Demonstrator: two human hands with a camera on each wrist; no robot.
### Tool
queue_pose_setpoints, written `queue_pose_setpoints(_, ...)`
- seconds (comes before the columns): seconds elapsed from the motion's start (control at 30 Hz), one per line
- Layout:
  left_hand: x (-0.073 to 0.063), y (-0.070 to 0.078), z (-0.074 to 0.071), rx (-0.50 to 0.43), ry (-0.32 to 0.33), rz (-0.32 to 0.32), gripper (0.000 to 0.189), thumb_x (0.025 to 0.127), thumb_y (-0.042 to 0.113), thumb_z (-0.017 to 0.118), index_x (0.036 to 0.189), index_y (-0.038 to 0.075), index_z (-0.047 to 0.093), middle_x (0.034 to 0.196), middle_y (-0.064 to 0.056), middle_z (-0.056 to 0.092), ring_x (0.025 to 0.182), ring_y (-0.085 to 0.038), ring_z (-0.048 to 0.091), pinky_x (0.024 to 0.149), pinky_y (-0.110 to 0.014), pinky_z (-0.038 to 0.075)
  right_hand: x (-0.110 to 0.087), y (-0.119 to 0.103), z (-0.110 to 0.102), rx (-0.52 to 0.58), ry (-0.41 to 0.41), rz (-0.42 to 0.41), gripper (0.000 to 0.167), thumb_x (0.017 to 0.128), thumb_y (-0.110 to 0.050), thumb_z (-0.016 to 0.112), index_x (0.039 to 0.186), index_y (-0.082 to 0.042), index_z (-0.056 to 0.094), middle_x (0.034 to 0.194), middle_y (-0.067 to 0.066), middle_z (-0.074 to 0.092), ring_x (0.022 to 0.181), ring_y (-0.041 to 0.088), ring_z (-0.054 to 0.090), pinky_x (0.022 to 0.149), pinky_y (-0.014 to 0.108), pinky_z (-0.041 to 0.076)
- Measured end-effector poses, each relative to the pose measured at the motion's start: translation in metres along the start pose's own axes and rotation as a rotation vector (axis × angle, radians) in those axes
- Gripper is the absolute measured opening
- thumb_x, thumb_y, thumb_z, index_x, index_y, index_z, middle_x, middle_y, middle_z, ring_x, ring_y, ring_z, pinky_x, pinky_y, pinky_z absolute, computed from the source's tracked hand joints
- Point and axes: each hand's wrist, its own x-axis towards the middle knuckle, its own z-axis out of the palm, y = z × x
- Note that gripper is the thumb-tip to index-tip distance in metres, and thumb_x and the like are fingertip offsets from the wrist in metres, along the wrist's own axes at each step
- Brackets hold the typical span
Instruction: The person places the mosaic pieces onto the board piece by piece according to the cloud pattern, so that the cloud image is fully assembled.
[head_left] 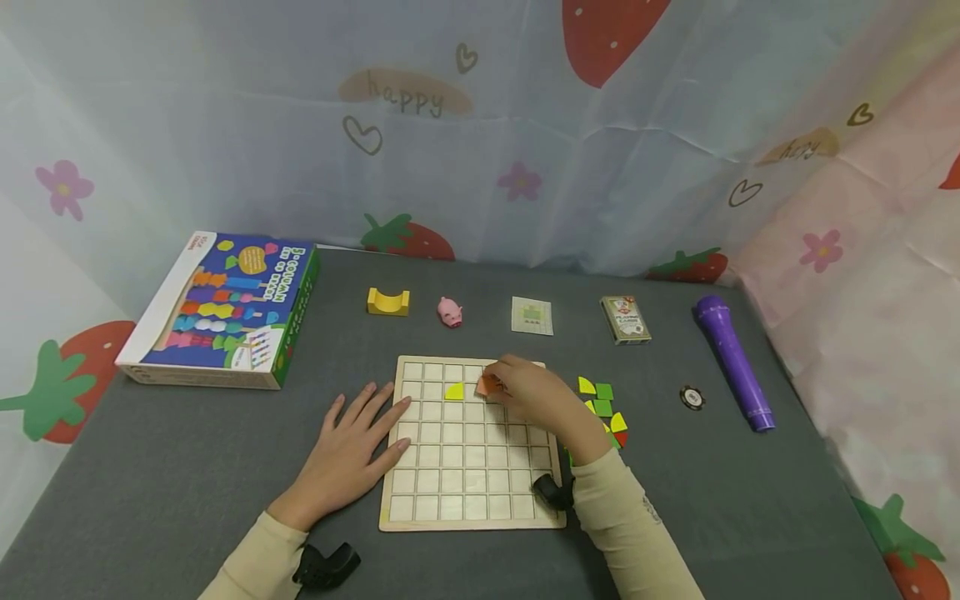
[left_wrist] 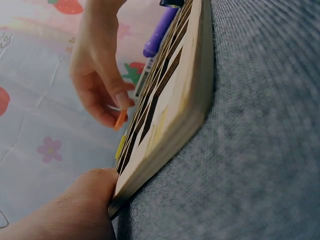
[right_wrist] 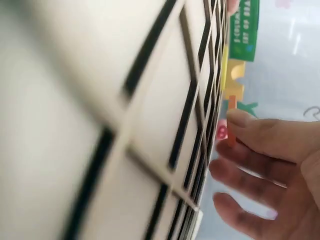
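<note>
Orange pc [head_left: 487, 387] pinched in R hand [head_left: 542, 400] abv gridded board [head_left: 452, 481].

The right hand [head_left: 528, 396] hides parts of the orange piece [head_left: 484, 386] and the gridded board [head_left: 439, 506]; its forearm [head_left: 626, 517] partly covers coloured pieces [head_left: 603, 408]. Print on the paper card [head_left: 532, 317] beyond both hands is too small to read. The left wrist view cuts off the left hand [left_wrist: 75, 207]; the right blurs the board's near squares.
</note>
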Motion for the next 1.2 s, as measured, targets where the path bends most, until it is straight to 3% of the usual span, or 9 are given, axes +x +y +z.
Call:
queue_pose_setpoints(0.23,0.0,0.001,0.0,0.0,0.003,-0.007,0.058,0.096,0.047,0.052,0.148,0.023,0.04,0.155,-0.009,0.032,0.144,-0.033,0.024,0.112,-0.063,0.012,0.007,-0.007,0.002,-0.036,0.008,-0.058,0.024,0.091,-0.018,0.067,0.114,-0.01,0.066,0.104,0.001,0.06,0.092,0.013,0.061,0.083,0.029,0.053)
queue_pose_setpoints(0.67,0.0,0.0,0.0,0.0,-0.008,-0.011,0.059,0.096,0.047,0.051,0.149,0.023,0.038,0.155,-0.008,0.031,0.144,-0.032,0.022,0.112,-0.063,0.012,0.011,-0.009,0.005,-0.024,-0.024,-0.081,0.026,0.09,-0.016,0.068,0.115,-0.011,0.068,0.103,0.002,0.059,0.087,0.012,0.058,0.078,0.03,0.053)
queue_pose_setpoints(1.2,0.0,0.002,-0.003,-0.005,-0.012,-0.016,0.059,0.096,0.046,0.052,0.148,0.022,0.04,0.155,-0.009,0.032,0.144,-0.033,0.024,0.112,-0.063,0.012,0.012,-0.013,0.006,-0.055,-0.045,-0.023,0.028,0.09,-0.017,0.069,0.117,-0.012,0.066,0.106,0.001,0.059,0.092,0.011,0.058,0.084,0.029,0.053)
